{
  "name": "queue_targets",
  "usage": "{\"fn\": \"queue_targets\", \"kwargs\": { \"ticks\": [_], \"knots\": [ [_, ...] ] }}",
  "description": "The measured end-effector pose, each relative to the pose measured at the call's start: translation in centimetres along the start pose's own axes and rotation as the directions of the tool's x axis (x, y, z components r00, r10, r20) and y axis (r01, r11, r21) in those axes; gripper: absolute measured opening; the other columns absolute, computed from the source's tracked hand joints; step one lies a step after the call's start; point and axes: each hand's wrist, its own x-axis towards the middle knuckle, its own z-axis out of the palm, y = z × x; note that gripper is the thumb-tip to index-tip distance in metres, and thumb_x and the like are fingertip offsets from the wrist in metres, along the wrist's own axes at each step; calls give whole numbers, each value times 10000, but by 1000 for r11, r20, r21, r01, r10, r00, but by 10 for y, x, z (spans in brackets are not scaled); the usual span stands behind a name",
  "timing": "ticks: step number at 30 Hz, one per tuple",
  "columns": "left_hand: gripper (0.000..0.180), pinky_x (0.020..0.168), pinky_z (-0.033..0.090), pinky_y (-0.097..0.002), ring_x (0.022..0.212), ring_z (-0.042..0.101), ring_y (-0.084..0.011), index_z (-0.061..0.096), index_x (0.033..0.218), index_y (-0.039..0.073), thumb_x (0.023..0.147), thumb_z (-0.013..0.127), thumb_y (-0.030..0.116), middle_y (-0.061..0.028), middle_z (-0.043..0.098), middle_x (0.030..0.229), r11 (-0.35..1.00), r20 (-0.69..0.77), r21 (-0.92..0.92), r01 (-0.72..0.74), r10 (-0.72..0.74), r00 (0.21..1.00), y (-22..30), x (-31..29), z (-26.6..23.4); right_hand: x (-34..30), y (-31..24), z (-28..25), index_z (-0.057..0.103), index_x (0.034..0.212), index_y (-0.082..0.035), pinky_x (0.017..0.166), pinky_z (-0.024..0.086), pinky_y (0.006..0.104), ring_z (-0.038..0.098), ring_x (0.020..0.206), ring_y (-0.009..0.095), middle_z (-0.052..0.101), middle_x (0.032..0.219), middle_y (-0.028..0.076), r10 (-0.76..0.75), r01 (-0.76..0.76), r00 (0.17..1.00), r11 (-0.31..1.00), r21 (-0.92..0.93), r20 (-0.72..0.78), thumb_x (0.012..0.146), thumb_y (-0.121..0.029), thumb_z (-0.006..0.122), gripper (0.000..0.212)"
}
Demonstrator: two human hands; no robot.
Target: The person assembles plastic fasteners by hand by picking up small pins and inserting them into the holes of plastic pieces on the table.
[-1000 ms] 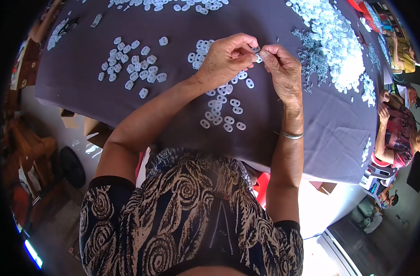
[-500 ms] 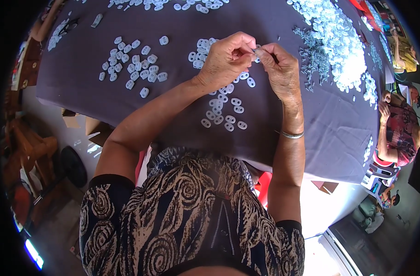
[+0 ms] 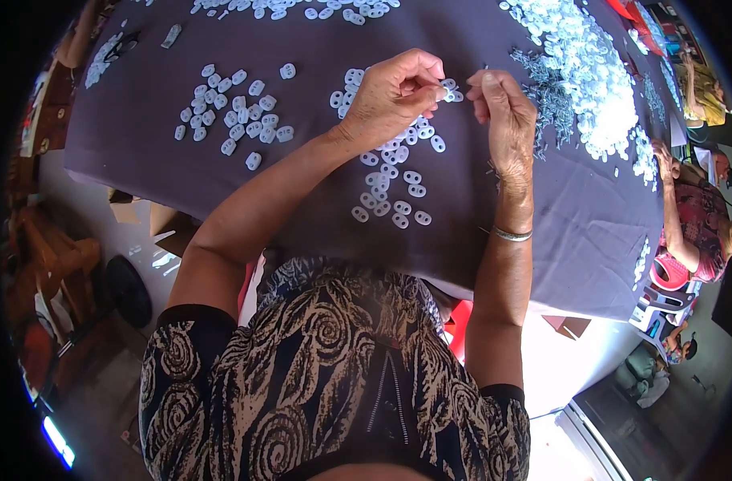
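Observation:
My left hand [image 3: 398, 94] is closed in a pinch above the table. A small white plastic piece [image 3: 440, 94] shows at its fingertips, mostly covered by them. To its right, my right hand [image 3: 504, 120] has its fingers curled in, thumb near the index finger. Whatever it may hold is hidden or too small to make out. Flat white oval pieces with two holes [image 3: 412, 177] lie loose beneath and nearer than my hands. Just right of my right hand is a heap of small dark metal screws [image 3: 556, 108].
A dark cloth covers the table [image 3: 318, 192]. Thicker white pieces [image 3: 239, 119] lie scattered at the left, with more white pieces [image 3: 326, 12] along the far side. A big pile of white plastic parts [image 3: 594, 88] spreads at the right. Another person [image 3: 694, 216] sits beyond the right edge.
My hands have come apart. The right hand has moved right and slightly nearer, toward the screws; the left keeps its pinch. The other person's arm at the right has shifted.

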Motion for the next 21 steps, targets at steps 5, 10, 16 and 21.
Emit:
{"fn": "queue_targets", "kwargs": {
  "ticks": [5,10,16,21],
  "knots": [
    [135,591,520,-202,674,564,-48,538,958,18,844,595,-27,-14,565,821,999,-17,-15,-49,49,999,-2,3,-1,1,19,-8,621,921,-1,608,436,219,495,660,65,572,742,-2,-186,163,980,953,-255,-69,883,-87,597,98],
    [132,583,513,-198,681,564,-46,539,952,16,842,598,-28,-13,562,818,999,-40,-22,-42,41,998,-2,3,-3,-1,16,0,632,898,-14,609,466,251,577,669,129,600,806,44,-248,218,969,831,-512,9,815,-41,640,87],
    [120,575,509,-199,687,558,-43,537,943,11,846,593,-30,-8,560,814,999,-33,-13,-44,43,998,-3,2,-1,-2,18,6,625,860,-16,604,485,309,618,666,211,597,800,81,-341,313,935,667,-677,96,779,-43,657,92],
    [114,576,506,-198,685,557,-45,535,939,12,848,590,-29,-9,558,821,999,-44,-22,-47,46,998,-4,2,-1,-5,17,6,615,841,-29,625,487,332,611,706,241,592,790,89,-265,263,960,732,-628,93,761,-51,663,96]
  ]
}}
